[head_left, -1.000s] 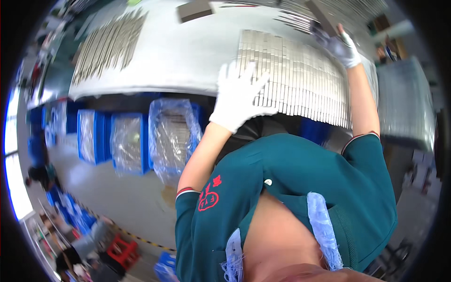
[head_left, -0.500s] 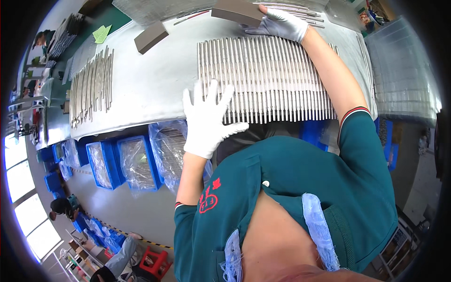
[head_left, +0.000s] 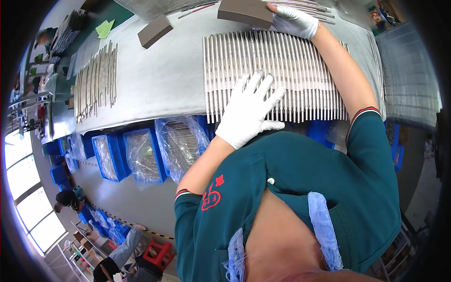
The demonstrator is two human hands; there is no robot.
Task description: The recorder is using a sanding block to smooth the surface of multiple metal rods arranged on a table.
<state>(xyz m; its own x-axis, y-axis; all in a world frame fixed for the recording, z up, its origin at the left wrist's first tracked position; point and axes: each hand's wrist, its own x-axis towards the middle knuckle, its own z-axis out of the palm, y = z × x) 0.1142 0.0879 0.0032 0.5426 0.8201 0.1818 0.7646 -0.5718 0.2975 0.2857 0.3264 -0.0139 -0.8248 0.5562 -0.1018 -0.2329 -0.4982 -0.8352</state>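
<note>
Two white-gloved hands are over a pale grey table with a smooth, faintly shiny covering. Well to the left of the left hand, a loose, uneven group of rods lies on it, and beyond that group is a green slip of paper. Below the table edge, left of the same hand, blue crates stand in a row, lined with clear plastic; metal rods show through the plastic in the nearest. Farther out on that side are a grey floor with striped tape, a red stool, a person and bright windows. To the right of the right hand, past its forearm, rises a stack of clear plastic.

Between and beneath the hands lies a close row of slim, silvery rods, side by side, glinting, their near ends in a fairly even line at the table's near edge. The left hand is spread, gripping nothing, over the near part of the row; how firmly it rests there I cannot tell. The right hand grasps one end of a brown-grey block, matte, flat-faced and straight-edged, by the row's far ends. A similar block lies farther left, beyond the left hand.
</note>
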